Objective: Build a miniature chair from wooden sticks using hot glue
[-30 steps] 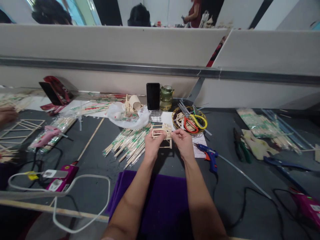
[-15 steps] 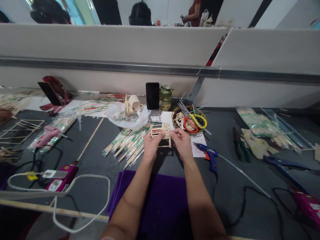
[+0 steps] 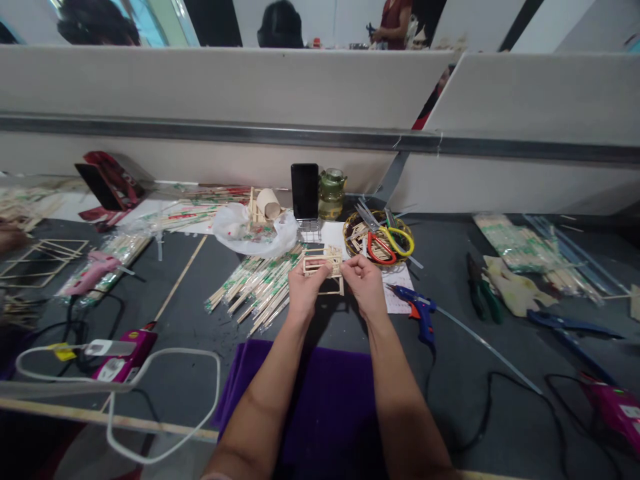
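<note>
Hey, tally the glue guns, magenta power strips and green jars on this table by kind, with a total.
Glue guns: 2 (pink glue gun, blue glue gun)
Magenta power strips: 2 (left strip, right strip)
Green jar: 1
Total: 5

A grey rail (image 3: 225,133) (long) crosses pale panels (image 3: 200,81).

A shared craft workshop, by the look of it: the long dark tabletop (image 3: 190,320) carries a blue glue gun (image 3: 423,310), a pink glue gun (image 3: 96,272), pliers (image 3: 492,305), scissors (image 3: 371,248) across a basket (image 3: 347,238) and wrapped bundles of wooden sticks (image 3: 523,243). Fingers (image 3: 363,267) hold a small stick frame (image 3: 334,253), and other people (image 3: 397,28) (one in dark red) show beyond the low partition (image 3: 225,80).
</note>
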`<state>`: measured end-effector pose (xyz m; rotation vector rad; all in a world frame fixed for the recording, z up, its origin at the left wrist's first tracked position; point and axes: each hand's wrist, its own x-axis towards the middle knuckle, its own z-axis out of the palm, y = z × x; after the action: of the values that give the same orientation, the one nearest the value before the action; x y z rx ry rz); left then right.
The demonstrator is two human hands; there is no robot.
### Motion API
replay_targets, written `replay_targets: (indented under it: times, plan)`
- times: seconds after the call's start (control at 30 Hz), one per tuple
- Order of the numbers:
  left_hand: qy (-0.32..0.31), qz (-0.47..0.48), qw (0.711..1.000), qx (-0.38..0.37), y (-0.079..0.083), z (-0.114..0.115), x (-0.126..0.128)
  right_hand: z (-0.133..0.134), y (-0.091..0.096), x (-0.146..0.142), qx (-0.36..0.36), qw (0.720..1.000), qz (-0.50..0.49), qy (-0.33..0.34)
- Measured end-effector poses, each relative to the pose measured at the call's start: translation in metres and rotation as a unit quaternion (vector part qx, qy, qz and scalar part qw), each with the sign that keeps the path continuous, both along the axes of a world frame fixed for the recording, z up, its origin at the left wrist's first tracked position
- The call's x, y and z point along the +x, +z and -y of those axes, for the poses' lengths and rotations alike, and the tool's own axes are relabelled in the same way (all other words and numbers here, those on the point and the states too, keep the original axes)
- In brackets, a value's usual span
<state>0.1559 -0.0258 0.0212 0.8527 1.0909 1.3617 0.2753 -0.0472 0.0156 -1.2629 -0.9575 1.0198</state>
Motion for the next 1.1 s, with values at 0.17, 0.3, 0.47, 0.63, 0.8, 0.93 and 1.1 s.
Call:
replay_targets:
  times: [0.17, 0.3, 0.47, 0.63, 0.8, 0.93, 1.1]
  plan:
    - [0.004, -0.003, 1.000, 0.003, 0.0009, 0.0003, 0.0003, -0.0003, -0.0006, 0.0021, 0.008, 1.000, 0.021, 0.003]
    - [0.015, 0.001, 1.000, -0.008, 0.0029, 0.0000, 0.0001, 0.0000, 0.0005, 0.0009, 0.010, 0.999, 0.032, -0.002]
    - [0.003, 0.022, 0.999, -0.035, 0.0050, -0.0020, -0.0032, 0.0008, 0.0022, -0.0018, 0.009, 0.999, 0.035, -0.004]
    - [0.004, 0.031, 0.998, -0.047, 0.0066, -0.0030, -0.0055, 0.0008, 0.0038, -0.0030, 0.005, 0.999, 0.040, -0.006]
    - [0.002, 0.030, 0.999, -0.034, 0.0038, -0.0025, -0.0054, 0.0004, 0.0025, -0.0030, 0.002, 0.999, 0.039, -0.002]
    - [-0.001, 0.031, 0.999, -0.033, 0.0008, -0.0031, -0.0054, 0.0007, 0.0014, -0.0027, 0.002, 0.999, 0.038, -0.001]
    - [-0.024, 0.036, 0.999, -0.028, 0.0026, -0.0036, -0.0075, 0.0006, 0.0016, -0.0013, 0.005, 0.999, 0.042, -0.006]
